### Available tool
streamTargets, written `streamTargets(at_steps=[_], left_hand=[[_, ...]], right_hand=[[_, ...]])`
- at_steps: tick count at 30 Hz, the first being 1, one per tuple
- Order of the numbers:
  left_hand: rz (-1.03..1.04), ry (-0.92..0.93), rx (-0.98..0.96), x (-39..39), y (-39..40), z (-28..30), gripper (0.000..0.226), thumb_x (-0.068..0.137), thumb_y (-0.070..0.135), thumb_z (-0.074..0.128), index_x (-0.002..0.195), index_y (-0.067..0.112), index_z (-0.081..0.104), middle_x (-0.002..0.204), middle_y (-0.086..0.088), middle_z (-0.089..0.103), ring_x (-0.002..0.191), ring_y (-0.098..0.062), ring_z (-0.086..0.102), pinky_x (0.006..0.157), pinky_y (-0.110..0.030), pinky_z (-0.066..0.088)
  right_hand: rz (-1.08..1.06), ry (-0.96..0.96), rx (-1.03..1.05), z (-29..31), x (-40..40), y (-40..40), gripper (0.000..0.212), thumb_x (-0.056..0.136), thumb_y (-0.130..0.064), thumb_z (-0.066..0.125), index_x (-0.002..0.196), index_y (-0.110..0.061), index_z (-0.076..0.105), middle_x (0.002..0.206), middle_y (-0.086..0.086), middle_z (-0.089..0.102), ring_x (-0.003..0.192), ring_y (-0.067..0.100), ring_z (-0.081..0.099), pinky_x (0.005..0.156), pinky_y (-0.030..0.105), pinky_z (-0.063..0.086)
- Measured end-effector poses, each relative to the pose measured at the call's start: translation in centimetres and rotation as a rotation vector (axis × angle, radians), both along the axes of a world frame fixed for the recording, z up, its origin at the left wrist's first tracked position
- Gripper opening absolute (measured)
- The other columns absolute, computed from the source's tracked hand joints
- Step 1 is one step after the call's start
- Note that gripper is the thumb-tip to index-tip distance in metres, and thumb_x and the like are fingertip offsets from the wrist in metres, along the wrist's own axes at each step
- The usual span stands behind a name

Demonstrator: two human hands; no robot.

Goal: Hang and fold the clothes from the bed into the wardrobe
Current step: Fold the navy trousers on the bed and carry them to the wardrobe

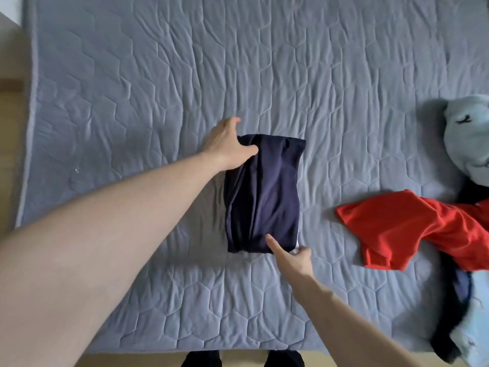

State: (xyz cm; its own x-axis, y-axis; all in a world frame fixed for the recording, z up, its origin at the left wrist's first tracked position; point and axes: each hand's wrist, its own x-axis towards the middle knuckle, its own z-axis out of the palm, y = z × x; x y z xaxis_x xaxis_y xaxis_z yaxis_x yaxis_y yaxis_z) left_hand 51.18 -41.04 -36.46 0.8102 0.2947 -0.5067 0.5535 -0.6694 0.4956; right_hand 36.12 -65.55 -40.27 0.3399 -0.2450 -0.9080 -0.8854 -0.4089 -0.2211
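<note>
I see both my bare arms reaching forward. My left hand (227,144) lies toward 12 o'clock — thumb pointing to 3 o'clock, fingers tucked out of sight. My right hand (289,256) sits toward 5 o'clock of it — thumb stretched to 11 o'clock, fingers curled under. Both forearms run back toward 6 o'clock.

Grey quilted bed (264,62); wooden floor (10,128) at left.

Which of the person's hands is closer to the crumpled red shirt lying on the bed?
Right. The right hand grips the near corner of the folded navy garment, left of the crumpled red shirt; the left hand holds its far-left corner, farther away.
</note>
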Motion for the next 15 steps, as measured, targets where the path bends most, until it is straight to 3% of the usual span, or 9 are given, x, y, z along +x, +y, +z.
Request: streamTargets(at_steps=[4,9,11,15], left_hand=[[-0.240,0.178,-0.015,3.9,0.1,-0.8,0.116,0.071,0.060,0.080,0.162,0.029,0.015,0.168,0.002,0.024,0.151,-0.023,0.029,0.120,-0.039,0.032],[-0.330,0.391,-0.034,5.0,-1.0,-4.0,0.132,0.063,0.067,0.082,0.163,0.031,0.004,0.167,0.001,0.027,0.150,-0.024,0.033,0.122,-0.040,0.030],[-0.298,0.410,-0.097,4.5,-1.0,-4.8,0.137,0.052,0.066,0.084,0.163,0.031,0.010,0.164,0.002,0.033,0.146,-0.023,0.039,0.120,-0.040,0.034],[-0.215,0.427,-0.133,2.6,0.1,-4.9,0.124,0.038,0.060,0.089,0.148,0.021,0.046,0.137,0.000,0.060,0.117,-0.023,0.062,0.106,-0.039,0.050]], right_hand=[[-0.123,0.043,0.219,-1.2,-0.8,1.3,0.070,0.070,-0.069,0.079,0.124,-0.033,0.054,0.114,-0.006,0.068,0.107,0.022,0.068,0.083,0.037,0.061],[-0.434,-0.072,0.279,-4.0,-0.7,1.6,0.054,0.082,-0.041,0.082,0.130,-0.030,0.057,0.119,-0.005,0.070,0.108,0.022,0.070,0.077,0.034,0.062],[-0.504,-0.102,0.290,-4.4,-0.7,0.8,0.047,0.089,-0.029,0.078,0.130,-0.028,0.055,0.120,-0.003,0.069,0.110,0.023,0.070,0.077,0.036,0.061],[-0.632,-0.198,0.266,-4.0,0.1,-1.6,0.023,0.094,-0.016,0.072,0.112,-0.019,0.058,0.110,0.003,0.068,0.099,0.022,0.069,0.077,0.039,0.059]])
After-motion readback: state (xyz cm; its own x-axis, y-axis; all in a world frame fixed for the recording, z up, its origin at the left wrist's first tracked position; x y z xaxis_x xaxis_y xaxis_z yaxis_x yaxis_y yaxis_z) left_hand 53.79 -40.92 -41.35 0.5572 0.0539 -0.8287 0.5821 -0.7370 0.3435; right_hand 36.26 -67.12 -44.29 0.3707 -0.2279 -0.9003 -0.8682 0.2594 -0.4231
